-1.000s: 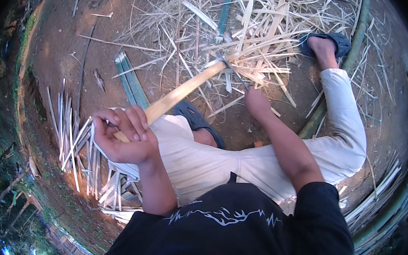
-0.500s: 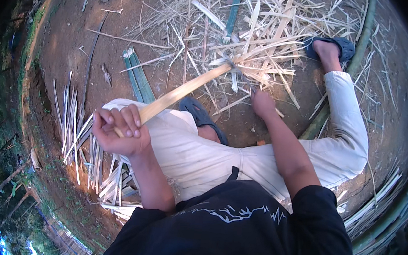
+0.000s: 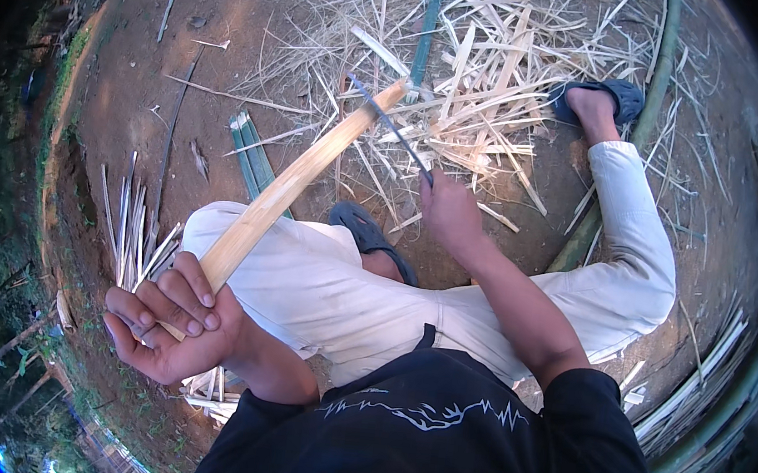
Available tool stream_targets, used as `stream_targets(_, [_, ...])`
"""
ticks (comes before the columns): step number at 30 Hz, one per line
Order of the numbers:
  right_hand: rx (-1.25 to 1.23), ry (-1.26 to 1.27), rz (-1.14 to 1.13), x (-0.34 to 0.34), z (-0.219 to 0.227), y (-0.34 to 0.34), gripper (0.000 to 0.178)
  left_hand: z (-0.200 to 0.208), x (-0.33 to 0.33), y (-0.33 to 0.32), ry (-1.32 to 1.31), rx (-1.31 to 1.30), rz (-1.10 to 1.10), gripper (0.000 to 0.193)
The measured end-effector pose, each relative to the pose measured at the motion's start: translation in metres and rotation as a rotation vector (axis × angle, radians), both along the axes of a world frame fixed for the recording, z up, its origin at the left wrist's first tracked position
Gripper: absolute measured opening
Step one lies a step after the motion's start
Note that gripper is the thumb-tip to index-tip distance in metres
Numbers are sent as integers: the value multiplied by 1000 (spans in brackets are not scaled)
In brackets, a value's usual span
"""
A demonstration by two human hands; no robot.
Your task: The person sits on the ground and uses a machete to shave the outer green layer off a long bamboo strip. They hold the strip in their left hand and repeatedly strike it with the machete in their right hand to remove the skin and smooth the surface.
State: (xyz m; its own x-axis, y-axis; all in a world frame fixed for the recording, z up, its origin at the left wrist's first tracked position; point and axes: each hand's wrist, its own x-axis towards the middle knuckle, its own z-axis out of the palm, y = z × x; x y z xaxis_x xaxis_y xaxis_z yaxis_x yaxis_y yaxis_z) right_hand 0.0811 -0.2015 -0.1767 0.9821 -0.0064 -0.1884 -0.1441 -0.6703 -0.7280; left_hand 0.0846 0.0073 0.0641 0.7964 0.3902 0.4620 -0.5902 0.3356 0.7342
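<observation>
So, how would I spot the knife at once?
Find the big scatter of pale shavings toward the top. Just below, the right hand grips the knife, which crosses the long strip. It is slim and dark, unlike that broader, pale strip.

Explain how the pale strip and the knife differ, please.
The pale strip is yellowish; the knife is dark grey.
The strip looks longer and broader; the knife is shorter and thinner.
The left hand grips the strip's near end, while the right hand holds the knife.
Both are long, narrow shapes, and they cross near the strip's far end.
</observation>
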Motion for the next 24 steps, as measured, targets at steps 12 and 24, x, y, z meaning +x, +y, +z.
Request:
stream_targets(12, [-88,183,-235,2,-75,-41,35,64,-42,54,42,-55,-218,31])
stream_targets(24, [1592,83,-650,42,87,-85,68,2,-3,120,74,-439,-66,27])
